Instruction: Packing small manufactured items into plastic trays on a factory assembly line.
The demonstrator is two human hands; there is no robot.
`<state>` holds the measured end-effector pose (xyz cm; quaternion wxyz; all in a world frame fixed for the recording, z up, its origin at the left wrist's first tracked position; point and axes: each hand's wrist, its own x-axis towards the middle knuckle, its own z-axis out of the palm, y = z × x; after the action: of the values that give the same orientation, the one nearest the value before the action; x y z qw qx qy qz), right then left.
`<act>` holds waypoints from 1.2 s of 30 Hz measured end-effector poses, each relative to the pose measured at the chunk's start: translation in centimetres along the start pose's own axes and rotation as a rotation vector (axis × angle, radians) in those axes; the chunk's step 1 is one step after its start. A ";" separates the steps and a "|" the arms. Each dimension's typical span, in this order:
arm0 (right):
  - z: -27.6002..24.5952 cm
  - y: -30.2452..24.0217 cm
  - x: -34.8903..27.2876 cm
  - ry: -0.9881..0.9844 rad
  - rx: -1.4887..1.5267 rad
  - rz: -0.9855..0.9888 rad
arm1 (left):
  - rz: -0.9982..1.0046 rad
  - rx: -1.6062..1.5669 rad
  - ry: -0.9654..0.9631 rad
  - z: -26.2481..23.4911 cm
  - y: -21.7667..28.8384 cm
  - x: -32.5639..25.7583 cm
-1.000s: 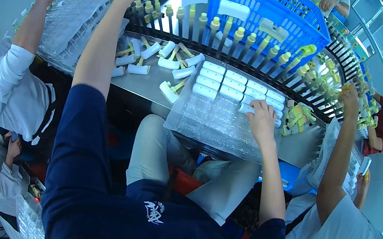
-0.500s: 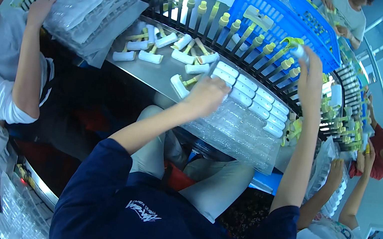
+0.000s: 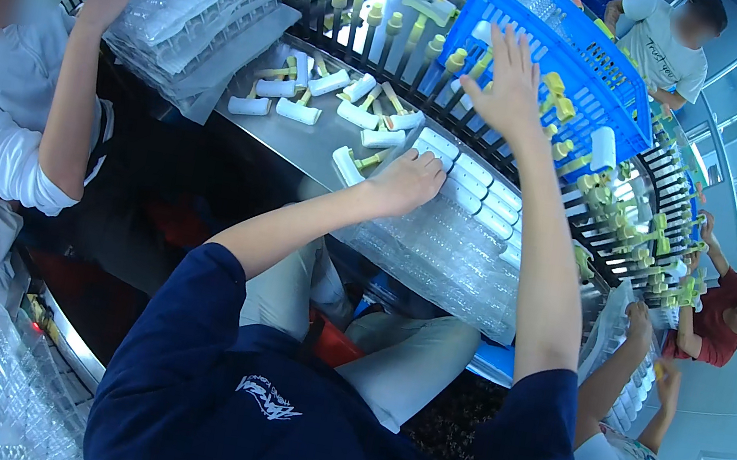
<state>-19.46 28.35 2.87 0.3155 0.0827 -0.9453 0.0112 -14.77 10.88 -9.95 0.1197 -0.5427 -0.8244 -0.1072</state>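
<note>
My right hand (image 3: 507, 88) is raised over a row of dark posts with yellow-green tips (image 3: 456, 58), its fingers spread and holding nothing. My left hand (image 3: 411, 182) rests at the left end of a clear plastic blister tray (image 3: 452, 254), fingers curled down against it; what they grip, if anything, is hidden. Rows of smooth white curved pieces (image 3: 470, 179) fill the tray's far part. To the left, on the metal table (image 3: 290, 147), lie several loose white pieces with yellow-green stems (image 3: 299, 111). Right of my right forearm, a white piece (image 3: 603, 149) stands on a yellow-green holder.
A blue plastic crate (image 3: 563, 58) stands behind the posts. A tall stack of clear trays (image 3: 195, 16) sits at the left, beside a seated person's arm (image 3: 68, 102). Other people work at the right and beyond the crate. The posts curve along the table's far side.
My right hand has moved left from a white piece on a yellow-green holder and spread its fingers. That white piece now stands apart from the hand. My left hand has hardly moved.
</note>
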 end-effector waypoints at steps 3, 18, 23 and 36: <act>-3.6 -2.8 -4.1 0.197 0.302 -0.048 | -0.070 -0.141 0.083 -2.1 -1.2 0.1; -10.6 -1.5 -25.9 0.059 0.218 0.547 | 0.094 -0.102 0.192 -13.2 -15.6 15.3; -8.6 0.2 -26.6 -0.043 0.211 0.502 | 0.181 -0.073 0.271 -12.3 -17.3 12.5; -4.7 3.8 -26.7 -0.296 0.136 0.464 | -0.162 0.390 0.746 -10.0 -19.0 7.1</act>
<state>3.76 36.45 -9.23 0.1568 -0.1140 -0.9718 0.1345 -34.17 6.62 0.92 0.5010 -0.3676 -0.7695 -0.1474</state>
